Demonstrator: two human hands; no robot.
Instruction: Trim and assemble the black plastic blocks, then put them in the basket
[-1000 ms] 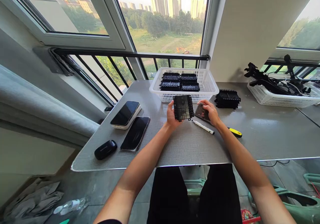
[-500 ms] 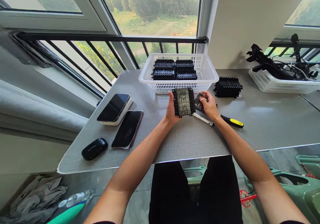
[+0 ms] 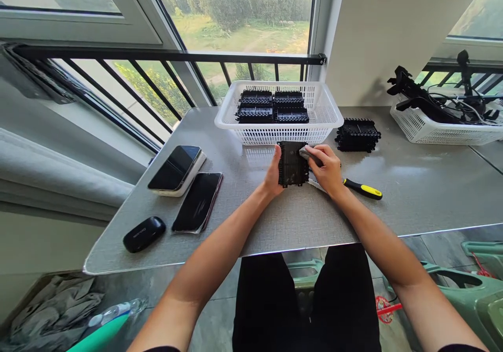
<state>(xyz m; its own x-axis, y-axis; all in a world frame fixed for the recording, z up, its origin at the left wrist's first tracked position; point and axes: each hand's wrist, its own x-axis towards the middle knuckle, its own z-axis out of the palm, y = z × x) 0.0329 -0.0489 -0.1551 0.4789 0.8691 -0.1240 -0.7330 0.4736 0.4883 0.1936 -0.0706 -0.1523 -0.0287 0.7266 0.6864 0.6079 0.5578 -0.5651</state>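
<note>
My left hand [image 3: 272, 175] grips the left side of a black square plastic module [image 3: 293, 164], held just above the grey table [image 3: 283, 221]. My right hand [image 3: 325, 169] is closed on a small grey flat piece [image 3: 307, 154] and presses it against the module's upper right corner. Behind both hands stands a white basket [image 3: 322, 112] with several identical black modules [image 3: 271, 107] in it. One more black module [image 3: 358, 134] lies on the table to the right of the basket.
A yellow-and-black screwdriver [image 3: 362, 189] lies just right of my right hand. Two phones [image 3: 176, 167] [image 3: 197, 202] and a black case [image 3: 143, 233] lie at the left. A second white basket [image 3: 440, 130] with black gear stands far right. A window railing runs behind the table.
My right hand has brought the grey piece from beside the module onto its top right corner. The module has tilted flatter and looks darker. The camera dipped slightly.
</note>
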